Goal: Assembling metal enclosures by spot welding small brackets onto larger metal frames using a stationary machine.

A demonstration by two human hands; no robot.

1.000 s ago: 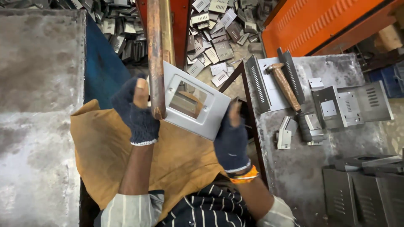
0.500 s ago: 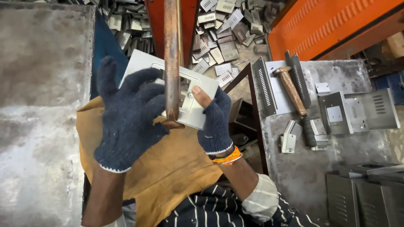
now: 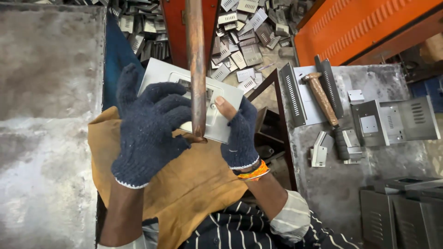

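Soft, even daylight, fairly bright; no hard shadows. Metal plate (image 3: 161, 76) is the brightest spot, mild glare along its top edge. Left glove (image 3: 147, 127) is dark, knit still readable. Copper rod (image 3: 196, 69) shows a dull sheen. Bench (image 3: 341, 184) greys stay flat. Mid-frame is sharp; bottom edge softens, slight wide-angle stretch in the corners.

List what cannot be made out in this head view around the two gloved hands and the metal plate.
- Metal plate: its middle lies behind the copper rod, its left part under the left hand.
- Rod's upper end: cut off by the top edge.
- Right hand: fingers hidden behind the plate.
- Hammer head: too dark to tell.
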